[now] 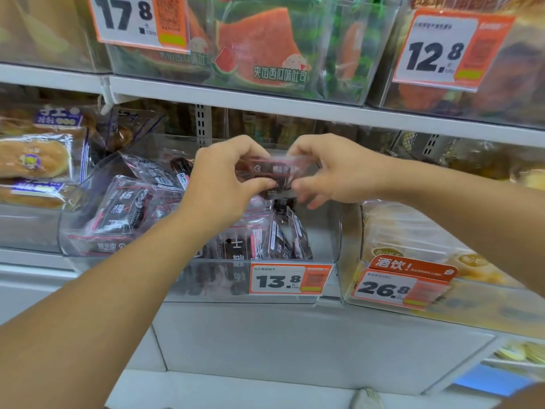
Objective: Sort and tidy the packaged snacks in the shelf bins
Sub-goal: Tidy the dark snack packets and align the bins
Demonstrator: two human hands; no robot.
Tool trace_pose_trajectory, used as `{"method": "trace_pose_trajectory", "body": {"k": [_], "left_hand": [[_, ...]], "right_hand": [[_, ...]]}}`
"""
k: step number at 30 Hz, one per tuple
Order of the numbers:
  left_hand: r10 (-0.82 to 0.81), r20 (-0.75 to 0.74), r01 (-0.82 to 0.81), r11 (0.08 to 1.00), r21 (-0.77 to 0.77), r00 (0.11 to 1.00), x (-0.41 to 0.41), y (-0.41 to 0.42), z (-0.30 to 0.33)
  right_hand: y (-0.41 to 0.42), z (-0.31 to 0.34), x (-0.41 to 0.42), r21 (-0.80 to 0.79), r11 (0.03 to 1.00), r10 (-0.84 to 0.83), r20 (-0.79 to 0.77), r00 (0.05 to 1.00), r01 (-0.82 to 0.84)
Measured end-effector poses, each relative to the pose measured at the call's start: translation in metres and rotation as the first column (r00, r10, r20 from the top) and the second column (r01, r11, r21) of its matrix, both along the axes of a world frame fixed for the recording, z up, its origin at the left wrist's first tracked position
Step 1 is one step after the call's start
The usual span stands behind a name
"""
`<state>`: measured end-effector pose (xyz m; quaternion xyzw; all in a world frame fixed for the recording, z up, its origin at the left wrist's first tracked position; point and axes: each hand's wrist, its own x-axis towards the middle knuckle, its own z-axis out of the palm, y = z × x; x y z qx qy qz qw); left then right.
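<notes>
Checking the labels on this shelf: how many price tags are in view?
4. 17.8 tag upper left, 12.8 tag upper right, 13.8 tag on the middle bin, 26.8 tag to its right. Others may be out of view.

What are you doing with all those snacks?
A person is tidying a shop shelf. Both hands, the left hand and the right hand, pinch one small dark snack packet and hold it above a clear plastic bin. More of the same dark packets lie jumbled inside that bin. Its price tag reads 13.8. Bins of bread sit on either side.
</notes>
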<state>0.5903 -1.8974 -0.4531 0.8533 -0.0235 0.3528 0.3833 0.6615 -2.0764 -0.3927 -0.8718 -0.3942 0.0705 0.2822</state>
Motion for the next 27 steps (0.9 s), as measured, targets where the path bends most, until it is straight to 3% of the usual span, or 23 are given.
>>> {"method": "trace_pose_trajectory", "body": {"k": [2, 4, 7, 9, 11, 13, 17, 22, 27], "left_hand": [[-0.018, 0.047, 0.015, 0.998, 0.059, 0.999, 0.000, -0.004, 0.000], [-0.041, 0.086, 0.034, 0.996, 0.079, 0.995, 0.003, -0.009, 0.000], [-0.070, 0.039, 0.071, 0.997, -0.027, 0.997, 0.010, -0.014, 0.004], [-0.034, -0.042, 0.033, 0.999, -0.027, 0.999, 0.010, -0.011, 0.003], [0.080, -0.177, -0.044, 0.978, 0.202, 0.981, 0.007, -0.003, 0.000], [0.151, -0.378, 0.002, 0.927, 0.375, 0.914, 0.001, 0.004, -0.004], [0.115, -0.639, 0.183, 0.907, 0.380, 0.760, -0.006, 0.007, -0.008], [0.148, -0.698, 0.267, 0.853, 0.448, 0.701, -0.001, 0.011, -0.012], [0.085, -0.575, 0.207, 0.882, 0.424, 0.814, 0.001, 0.011, -0.014]], "right_hand": [[0.003, 0.013, -0.006, -0.161, 0.986, 0.090, 0.275, 0.957, -0.046], [0.009, 0.021, -0.011, -0.296, 0.953, 0.131, 0.580, 0.804, 0.058], [0.019, 0.024, -0.006, -0.370, 0.908, 0.167, 0.749, 0.641, 0.195], [0.020, 0.022, 0.005, -0.383, 0.895, 0.156, 0.748, 0.645, 0.229], [0.018, 0.017, 0.016, -0.420, 0.874, 0.144, 0.703, 0.696, 0.244], [0.020, 0.006, 0.030, -0.474, 0.842, 0.123, 0.635, 0.763, 0.258], [0.037, -0.017, 0.055, -0.603, 0.763, 0.100, 0.468, 0.878, 0.234], [0.059, -0.039, 0.076, -0.690, 0.698, 0.131, 0.385, 0.913, 0.191], [0.076, -0.042, 0.070, -0.717, 0.645, 0.236, 0.518, 0.822, 0.266]]}}
